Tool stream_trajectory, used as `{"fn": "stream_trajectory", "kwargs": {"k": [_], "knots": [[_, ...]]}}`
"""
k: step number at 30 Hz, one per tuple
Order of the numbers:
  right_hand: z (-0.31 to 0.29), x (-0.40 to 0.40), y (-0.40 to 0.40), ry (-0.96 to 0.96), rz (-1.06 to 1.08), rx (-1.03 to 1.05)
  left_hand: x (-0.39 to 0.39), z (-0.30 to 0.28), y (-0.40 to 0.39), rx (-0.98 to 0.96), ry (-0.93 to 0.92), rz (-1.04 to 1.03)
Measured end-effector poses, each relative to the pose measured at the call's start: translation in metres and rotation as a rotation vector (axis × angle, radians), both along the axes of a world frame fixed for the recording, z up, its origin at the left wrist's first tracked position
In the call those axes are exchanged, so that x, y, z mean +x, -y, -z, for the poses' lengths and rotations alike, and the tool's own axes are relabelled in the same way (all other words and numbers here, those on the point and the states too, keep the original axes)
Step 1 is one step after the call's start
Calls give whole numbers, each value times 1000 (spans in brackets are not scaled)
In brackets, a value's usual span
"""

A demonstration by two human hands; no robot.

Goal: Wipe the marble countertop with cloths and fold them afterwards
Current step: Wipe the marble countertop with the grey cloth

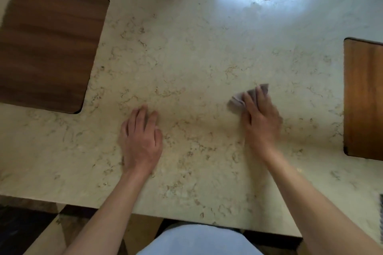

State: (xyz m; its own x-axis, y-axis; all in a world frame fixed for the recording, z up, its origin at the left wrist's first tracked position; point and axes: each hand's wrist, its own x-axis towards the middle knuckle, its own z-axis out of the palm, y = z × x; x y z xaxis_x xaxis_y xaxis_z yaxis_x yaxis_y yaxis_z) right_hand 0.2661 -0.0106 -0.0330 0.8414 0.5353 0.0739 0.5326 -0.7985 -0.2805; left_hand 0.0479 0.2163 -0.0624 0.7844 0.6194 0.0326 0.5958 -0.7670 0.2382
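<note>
A pale veined marble countertop (186,58) fills the view. On it, left of centre, the left hand (142,141) lies flat, fingers together — likely bracing the person; whether cloth hides beneath it cannot be told. Right of that hand, the right hand (261,122) presses a small grey cloth (238,101) onto the marble — blurred, probably mid-wipe.

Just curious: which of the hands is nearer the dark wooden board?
Left. The left hand rests right of the dark wooden board; the right hand, pressing the grey cloth, is farther right.
</note>
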Motion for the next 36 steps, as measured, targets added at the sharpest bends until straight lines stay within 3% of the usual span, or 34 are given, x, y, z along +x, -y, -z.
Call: {"fn": "stream_trajectory", "kwargs": {"k": [2, 5, 10, 12, 14, 16, 21, 23, 25, 27, 29, 31, 33, 35, 36], "knots": [[-6, 20, -42, -20, 171, -47, 1, -2, 0, -5, 1, -2], [-4, -2, -97, 37, 32, 18, 4, -11, 2, -43, 42, -20], [13, -150, -68, -120, -683, 135, -7, -25, -20, -197, 274, -54], [14, -181, -30, -191, -990, 76, -16, -27, -37, -120, 156, 7], [14, -158, -9, -186, -1138, 41, -23, -24, -43, -56, -47, 48], [9, -105, -13, -183, -965, 40, -27, -16, -41, -26, -167, 61], [-10, 16, -98, -65, -76, 27, -27, -11, -40, -3, -155, 57], [-13, 7, -138, -1, -44, 71, -26, -15, -39, -18, -129, 49], [-10, -33, -155, 17, -253, 110, -24, -20, -39, -113, -11, 1], [1, -96, -141, -85, -541, 84, -24, -27, -44, -294, 217, -110], [10, -164, -102, -204, -847, 86, -27, -32, -47, -392, 331, -140], [14, -202, -61, -268, -1132, 102, -27, -33, -48, -348, 246, -40], [14, -187, -50, -256, -1321, 83, -28, -30, -46, -252, 109, 32], [8, -138, -66, -177, -1302, 44, -29, -25, -47, -201, 37, 38], [4, -106, -79, -151, -1179, 24, -29, -21, -48, -177, 6, 41]]}}
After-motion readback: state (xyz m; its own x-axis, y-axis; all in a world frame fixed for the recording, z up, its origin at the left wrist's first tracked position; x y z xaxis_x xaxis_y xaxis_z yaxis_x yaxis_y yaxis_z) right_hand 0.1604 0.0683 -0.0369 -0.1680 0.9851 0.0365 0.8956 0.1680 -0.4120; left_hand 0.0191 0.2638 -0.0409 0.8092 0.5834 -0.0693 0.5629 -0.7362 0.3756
